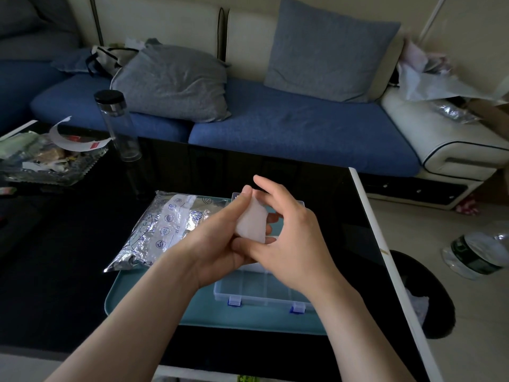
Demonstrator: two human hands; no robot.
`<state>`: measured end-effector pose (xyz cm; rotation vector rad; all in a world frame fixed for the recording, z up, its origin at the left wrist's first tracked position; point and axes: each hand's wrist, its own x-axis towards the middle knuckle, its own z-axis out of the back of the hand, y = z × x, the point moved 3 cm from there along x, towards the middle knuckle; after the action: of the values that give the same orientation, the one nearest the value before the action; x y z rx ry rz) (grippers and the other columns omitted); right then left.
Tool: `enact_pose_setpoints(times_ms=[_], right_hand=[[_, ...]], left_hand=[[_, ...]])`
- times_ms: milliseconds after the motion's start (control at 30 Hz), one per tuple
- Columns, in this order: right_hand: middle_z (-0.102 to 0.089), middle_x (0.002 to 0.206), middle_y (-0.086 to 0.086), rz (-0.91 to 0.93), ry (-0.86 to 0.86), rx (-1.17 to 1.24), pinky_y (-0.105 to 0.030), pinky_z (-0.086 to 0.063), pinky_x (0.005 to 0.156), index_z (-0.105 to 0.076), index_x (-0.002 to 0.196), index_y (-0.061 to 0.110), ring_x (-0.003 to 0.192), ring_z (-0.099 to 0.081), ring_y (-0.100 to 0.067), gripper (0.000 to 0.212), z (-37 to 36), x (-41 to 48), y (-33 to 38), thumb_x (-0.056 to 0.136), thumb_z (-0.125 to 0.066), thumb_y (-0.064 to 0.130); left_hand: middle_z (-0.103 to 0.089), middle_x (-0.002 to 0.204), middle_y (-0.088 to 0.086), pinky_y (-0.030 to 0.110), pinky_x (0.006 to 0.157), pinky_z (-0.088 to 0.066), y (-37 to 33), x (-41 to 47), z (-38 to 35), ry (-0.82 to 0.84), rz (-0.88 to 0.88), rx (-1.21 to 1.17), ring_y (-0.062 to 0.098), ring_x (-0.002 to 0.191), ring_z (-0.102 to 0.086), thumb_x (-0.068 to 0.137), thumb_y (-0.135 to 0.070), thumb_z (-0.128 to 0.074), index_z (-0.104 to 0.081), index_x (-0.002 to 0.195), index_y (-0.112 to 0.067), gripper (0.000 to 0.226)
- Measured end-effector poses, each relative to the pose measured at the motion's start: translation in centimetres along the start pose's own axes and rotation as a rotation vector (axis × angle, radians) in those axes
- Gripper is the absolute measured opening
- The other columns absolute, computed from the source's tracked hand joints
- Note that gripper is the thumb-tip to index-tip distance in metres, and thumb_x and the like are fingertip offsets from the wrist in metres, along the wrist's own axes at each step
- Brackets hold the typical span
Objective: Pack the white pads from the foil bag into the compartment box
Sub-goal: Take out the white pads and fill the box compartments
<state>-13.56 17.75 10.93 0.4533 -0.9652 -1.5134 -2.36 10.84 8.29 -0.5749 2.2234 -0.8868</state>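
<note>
Centre frame, both hands meet on one white pad (252, 223). The left hand (217, 244) grips it, thumb up along its edge, and the right hand (294, 244) pinches its lower right side. Below them sits the clear compartment box (261, 295) on a teal tray (154, 301), with the foil bag (165, 227) to its left, all on a glossy black table (68, 244). A blue sofa (303, 133) runs across the top, and a clear bottle (118, 125) stands upper left.

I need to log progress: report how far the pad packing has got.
Done: one white pad is out of the foil bag, which lies on the teal tray. In hand: left hand and right hand both grip it above the compartment box. Left: the visible compartments look empty, so nothing seems packed.
</note>
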Motion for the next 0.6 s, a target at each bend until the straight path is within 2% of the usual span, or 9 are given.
enact_pose_setpoints(times_ms=[33,133,233,300,367,467,533,600], right_hand=[[-0.061,0.143,0.023,0.004,0.015,0.018,-0.021,-0.061,0.087,-0.040,0.156,0.048,0.120,-0.056,0.014,0.107,0.0,0.0,0.1,0.069,-0.099,0.029],[-0.062,0.141,0.024,0.023,0.050,0.044,-0.009,-0.054,0.084,-0.039,0.158,0.045,0.117,-0.055,0.018,0.114,0.0,0.0,0.2,0.066,-0.101,0.021],[-0.055,0.145,0.024,0.019,0.065,0.049,0.000,-0.046,0.083,-0.036,0.160,0.044,0.113,-0.049,0.029,0.119,0.4,-0.2,0.3,0.064,-0.103,0.023],[-0.056,0.143,0.026,0.018,0.063,0.004,0.008,-0.035,0.086,-0.035,0.161,0.042,0.114,-0.045,0.033,0.116,0.5,-0.2,0.0,0.067,-0.101,0.024],[-0.059,0.145,0.025,0.007,0.048,-0.015,0.008,-0.032,0.089,-0.036,0.160,0.043,0.121,-0.048,0.026,0.110,0.5,-0.1,-0.3,0.071,-0.098,0.027],[-0.062,0.144,0.024,-0.008,0.036,-0.024,0.007,-0.033,0.091,-0.045,0.156,0.042,0.131,-0.051,0.014,0.099,0.6,0.0,-0.5,0.072,-0.096,0.035],[-0.064,0.136,0.027,-0.005,0.022,-0.043,0.005,-0.035,0.092,-0.054,0.150,0.041,0.126,-0.053,0.016,0.091,0.7,-0.1,-0.4,0.070,-0.096,0.043],[-0.064,0.131,0.030,-0.008,0.016,-0.060,0.004,-0.036,0.092,-0.056,0.149,0.040,0.121,-0.052,0.019,0.090,0.8,-0.1,-0.3,0.068,-0.095,0.046]], left_hand=[[-0.069,0.111,0.008,0.041,0.085,-0.059,0.0,-0.1,-0.1,0.011,0.009,-0.001,0.025,0.100,-0.063,0.099,-0.065,-0.055,-0.073,0.121,-0.020,0.053],[-0.067,0.111,0.010,0.042,0.092,-0.054,0.0,-0.1,0.0,0.020,0.029,0.004,0.026,0.103,-0.061,0.096,-0.067,-0.057,-0.076,0.115,-0.017,0.057],[-0.064,0.102,0.011,0.037,0.080,-0.055,0.0,-0.3,0.1,0.033,0.048,0.047,0.022,0.088,-0.062,0.091,-0.068,-0.066,-0.076,0.109,-0.013,0.059],[-0.062,0.091,0.007,0.034,0.075,-0.054,-0.1,-0.5,0.1,0.043,0.042,0.072,0.019,0.076,-0.060,0.088,-0.058,-0.077,-0.072,0.112,-0.011,0.053],[-0.061,0.086,0.003,0.036,0.081,-0.052,-0.3,-0.8,0.1,0.060,0.033,0.119,0.016,0.071,-0.060,0.084,-0.043,-0.084,-0.072,0.109,-0.013,0.041],[-0.063,0.089,0.005,0.045,0.097,-0.050,-0.2,-1.0,-0.1,0.086,0.046,0.154,0.020,0.078,-0.062,0.082,-0.028,-0.081,-0.073,0.104,-0.015,0.027],[-0.066,0.095,0.009,0.050,0.106,-0.051,-0.2,-1.1,0.0,0.089,0.066,0.169,0.024,0.085,-0.063,0.085,-0.022,-0.078,-0.070,0.104,-0.012,0.023],[-0.064,0.097,0.011,0.052,0.108,-0.052,-0.1,-1.2,0.1,0.096,0.072,0.190,0.025,0.090,-0.063,0.088,-0.017,-0.077,-0.069,0.103,-0.012,0.018]])
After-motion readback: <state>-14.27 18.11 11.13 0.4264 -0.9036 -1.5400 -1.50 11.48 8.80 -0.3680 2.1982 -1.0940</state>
